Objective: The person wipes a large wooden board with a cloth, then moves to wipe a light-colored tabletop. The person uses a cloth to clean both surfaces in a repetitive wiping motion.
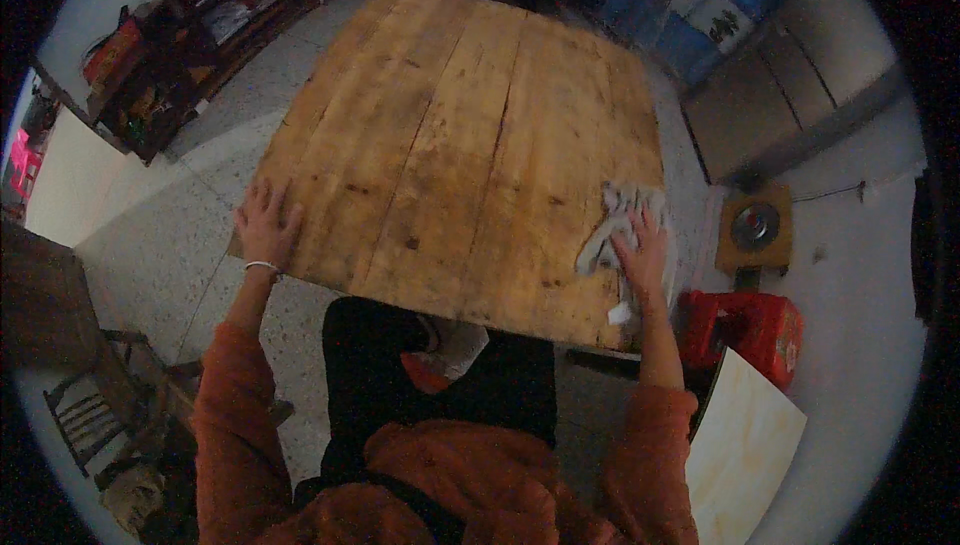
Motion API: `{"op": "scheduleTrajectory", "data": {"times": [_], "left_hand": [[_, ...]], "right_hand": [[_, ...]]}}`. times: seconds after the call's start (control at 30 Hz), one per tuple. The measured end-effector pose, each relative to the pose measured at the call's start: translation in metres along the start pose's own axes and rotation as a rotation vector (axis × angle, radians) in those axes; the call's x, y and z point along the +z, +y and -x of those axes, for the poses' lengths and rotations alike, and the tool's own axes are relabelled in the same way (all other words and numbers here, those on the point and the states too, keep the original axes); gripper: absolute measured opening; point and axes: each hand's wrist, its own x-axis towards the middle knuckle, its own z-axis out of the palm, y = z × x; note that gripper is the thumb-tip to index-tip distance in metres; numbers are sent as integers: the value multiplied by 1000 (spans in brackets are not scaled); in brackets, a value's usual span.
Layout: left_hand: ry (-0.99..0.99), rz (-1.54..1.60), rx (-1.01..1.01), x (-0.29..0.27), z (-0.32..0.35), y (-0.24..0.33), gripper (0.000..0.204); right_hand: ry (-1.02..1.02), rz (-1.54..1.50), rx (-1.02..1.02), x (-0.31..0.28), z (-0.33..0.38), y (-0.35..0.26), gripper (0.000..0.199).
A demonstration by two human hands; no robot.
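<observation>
A square wooden table made of broad planks, with dark knots and stains, stretches out in front of me. Near its left front corner my left hand rests flat, fingers spread, with a pale band round the wrist; nothing is in it. On the right side of the tabletop, my right hand presses down on a bunched grey-white cloth, holding it under the fingers. Part of the cloth is hidden by that hand. A small white piece shows beside the wrist; whether it belongs to the cloth I cannot tell.
A red container and a pale marbled board stand at the right. Behind them is a yellowish box with a round dark part. A wooden chair is at the lower left, a dark shelf unit at the far left.
</observation>
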Motion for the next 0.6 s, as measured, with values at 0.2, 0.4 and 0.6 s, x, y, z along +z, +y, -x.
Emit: {"op": "scheduleTrajectory", "data": {"times": [0.2,0.4,0.6], "left_hand": [[6,12,-13,3,-3,13,50],[-7,46,-25,-8,4,10,49],[9,43,-10,-7,5,16,52]], "right_hand": [[12,136,-16,60,-88,16,57],[-124,-39,-348,28,2,-66,53],[-172,30,-76,-19,115,-40,57]]}}
